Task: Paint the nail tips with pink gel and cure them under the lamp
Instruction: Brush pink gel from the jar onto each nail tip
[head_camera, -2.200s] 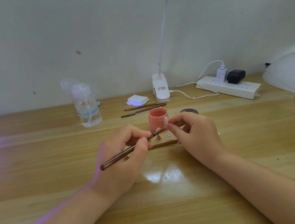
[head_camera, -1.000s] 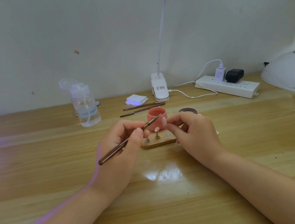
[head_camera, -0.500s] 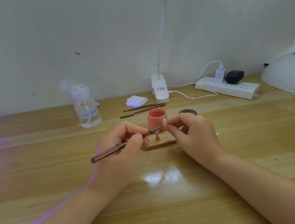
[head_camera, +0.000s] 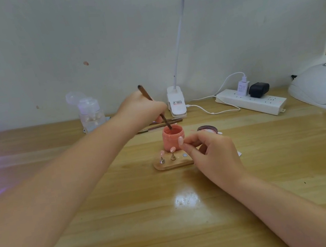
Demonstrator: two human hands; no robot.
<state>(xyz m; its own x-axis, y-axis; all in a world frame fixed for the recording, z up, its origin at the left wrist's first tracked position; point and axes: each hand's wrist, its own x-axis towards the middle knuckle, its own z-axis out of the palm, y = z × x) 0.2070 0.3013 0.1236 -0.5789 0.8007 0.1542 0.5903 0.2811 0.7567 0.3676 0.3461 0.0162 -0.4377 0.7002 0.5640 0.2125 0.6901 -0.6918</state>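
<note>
**At the gel jar: brush loading, tip waiting**

Over the pink gel jar (head_camera: 173, 138) the left hand (head_camera: 143, 109) is gripping the brush (head_camera: 155, 107) mid-handle, its bristle end dipping into the jar's mouth. Just beside the jar, the right hand (head_camera: 208, 150) is pinching a nail tip (head_camera: 180, 141) between curled fingers above the wooden stand (head_camera: 172, 163) on the surface (head_camera: 174, 219). Such a tip is probably light, thin and slippery when wet with gel, so holding it by the edges or its peg seems safest.
</note>
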